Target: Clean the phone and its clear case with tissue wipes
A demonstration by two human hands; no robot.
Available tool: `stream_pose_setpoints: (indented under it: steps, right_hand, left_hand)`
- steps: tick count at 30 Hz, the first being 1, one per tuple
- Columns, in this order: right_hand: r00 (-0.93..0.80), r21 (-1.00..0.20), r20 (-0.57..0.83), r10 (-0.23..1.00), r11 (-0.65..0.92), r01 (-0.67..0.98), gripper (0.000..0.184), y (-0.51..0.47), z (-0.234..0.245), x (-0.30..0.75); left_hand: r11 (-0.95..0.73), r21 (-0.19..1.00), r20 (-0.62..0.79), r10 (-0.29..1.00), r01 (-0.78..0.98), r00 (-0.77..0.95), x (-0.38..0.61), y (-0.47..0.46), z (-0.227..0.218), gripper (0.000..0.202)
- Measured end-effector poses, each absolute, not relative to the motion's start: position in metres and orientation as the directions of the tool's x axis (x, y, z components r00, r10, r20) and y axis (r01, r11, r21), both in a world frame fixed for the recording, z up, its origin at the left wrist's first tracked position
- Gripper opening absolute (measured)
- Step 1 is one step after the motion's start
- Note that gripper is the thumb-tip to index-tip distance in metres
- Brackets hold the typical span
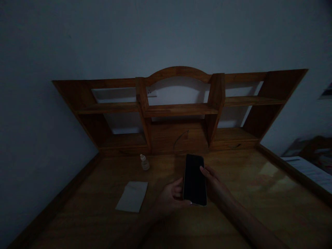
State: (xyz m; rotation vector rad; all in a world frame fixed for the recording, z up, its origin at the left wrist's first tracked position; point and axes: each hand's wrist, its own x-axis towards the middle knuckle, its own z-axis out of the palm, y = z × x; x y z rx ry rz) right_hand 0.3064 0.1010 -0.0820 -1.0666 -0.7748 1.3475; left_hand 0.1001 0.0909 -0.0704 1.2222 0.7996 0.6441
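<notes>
Over the brown wooden desk (249,180), the bare left hand (172,197) clasps a black, rectangular phone (194,181) by its lower left while the bare right hand (213,180) pinches its right edge, presumably to steady it, face toward the person.

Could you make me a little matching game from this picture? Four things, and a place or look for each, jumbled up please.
Things:
1. Phone
2. Small bottle
3. Pale sheet
4. Shelf unit

Places and looks:
A. Wooden, at the back of the desk
B. Lying to the left of the left hand
C. Black-faced, held by the left hand and right hand
D. Standing, with a whitish top

Pairs: 1-C, 2-D, 3-B, 4-A
</notes>
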Motion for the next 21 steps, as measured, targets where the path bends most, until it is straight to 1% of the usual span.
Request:
stream_pose_setpoints:
  steps: [4, 8, 12, 15, 17, 19, 21]
  right_hand:
    - [0.114, -0.925, -0.14, 0.984, -0.089, -0.368, 0.04, 0.102, -0.083, 0.309]
    - [0.119, -0.913, -0.148, 0.982, -0.089, -0.399, 0.037, 0.101, -0.083, 0.308]
    - [0.146, -0.905, -0.142, 0.979, -0.069, -0.419, 0.034, 0.1, -0.081, 0.306]
    - [0.18, -0.911, -0.136, 0.974, -0.052, -0.409, 0.034, 0.101, -0.082, 0.305]
    - [0.201, -0.912, -0.141, 0.969, -0.049, -0.407, 0.035, 0.103, -0.085, 0.305]
    - [0.209, -0.91, -0.156, 0.965, -0.058, -0.411, 0.035, 0.104, -0.089, 0.306]
    - [0.212, -0.911, -0.181, 0.96, -0.082, -0.404, 0.04, 0.104, -0.091, 0.307]
  left_hand:
    - [0.258, 0.964, -0.166, 0.779, -0.067, 0.604, 0.102, 0.09, -0.076, 0.092]
    - [0.299, 0.95, -0.181, 0.765, -0.091, 0.618, 0.103, 0.088, -0.072, 0.08]
    - [0.317, 0.942, -0.183, 0.759, -0.11, 0.625, 0.104, 0.087, -0.071, 0.08]
    - [0.318, 0.943, -0.201, 0.773, -0.094, 0.602, 0.105, 0.09, -0.075, 0.078]
    - [0.316, 0.942, -0.194, 0.783, -0.11, 0.592, 0.105, 0.091, -0.078, 0.073]
    - [0.324, 0.938, -0.196, 0.791, -0.124, 0.58, 0.105, 0.092, -0.079, 0.068]
    - [0.358, 0.924, -0.228, 0.794, -0.131, 0.564, 0.105, 0.091, -0.079, 0.066]
